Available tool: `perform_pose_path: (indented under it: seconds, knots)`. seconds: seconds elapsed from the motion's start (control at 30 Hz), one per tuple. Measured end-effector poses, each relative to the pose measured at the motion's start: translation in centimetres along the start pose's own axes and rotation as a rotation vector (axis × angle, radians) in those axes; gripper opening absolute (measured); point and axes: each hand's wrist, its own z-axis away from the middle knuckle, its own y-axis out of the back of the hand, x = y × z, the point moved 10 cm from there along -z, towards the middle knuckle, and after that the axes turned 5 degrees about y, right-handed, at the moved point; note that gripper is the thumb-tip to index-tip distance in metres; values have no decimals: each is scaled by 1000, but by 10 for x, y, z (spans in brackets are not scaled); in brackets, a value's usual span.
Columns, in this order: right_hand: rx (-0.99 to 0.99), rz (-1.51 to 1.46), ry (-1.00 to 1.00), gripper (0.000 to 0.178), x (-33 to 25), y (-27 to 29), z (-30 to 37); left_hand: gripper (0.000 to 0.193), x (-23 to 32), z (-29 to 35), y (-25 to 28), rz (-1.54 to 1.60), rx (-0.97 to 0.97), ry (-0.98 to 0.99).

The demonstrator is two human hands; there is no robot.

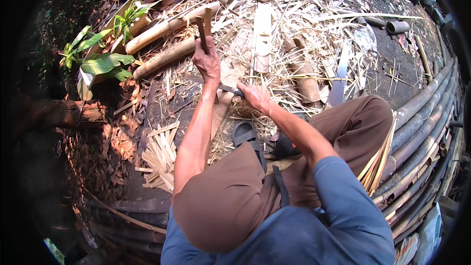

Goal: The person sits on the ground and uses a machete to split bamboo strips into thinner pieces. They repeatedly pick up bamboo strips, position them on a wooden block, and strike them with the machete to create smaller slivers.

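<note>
Two split bamboo pieces (pixel 208 22), one dark-faced and one pale, stand up from the top of the left hand (pixel 207 64). That hand is closed around their lower part. I cannot tell whether the two pieces are joined lower down, as the fingers cover them.

A knife (pixel 228 88) lies below and to the right of the pieces. The right hand (pixel 256 99) is closed on its dark handle. The blade points leftward and passes at the left wrist, its tip showing on the far side; contact with the wrist cannot be determined from here. The hands are near each other but apart, the left one farther forward, and the bamboo pieces rise beyond both.

Beneath the hands, a wooden board (pixel 223 110) slopes toward the seated person's sandal (pixel 244 132). Ahead, pale shavings (pixel 289 29) cover the ground, with a pale flat slat (pixel 262 34) and a thick bamboo section (pixel 305 81) among them. A silvery blade (pixel 339 78) lies to the right of that section.

Left of the hands lie cut bamboo lengths (pixel 164 59) beside a green-leaved plant (pixel 103 64). Nearer the person, a heap of short strips (pixel 159 159) sits on the ground. Long bamboo poles (pixel 407 145) are stacked along the right side.
</note>
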Motion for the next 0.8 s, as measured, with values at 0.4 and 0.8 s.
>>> perform_pose_path:
  seconds: [0.4,0.8]
  knots:
    - [403,-610,-478,35,53,64,95,44,5,12,106,460,82,164]
    - [265,-676,-246,40,-32,9,98,44,-13,80,171,511,489,308]
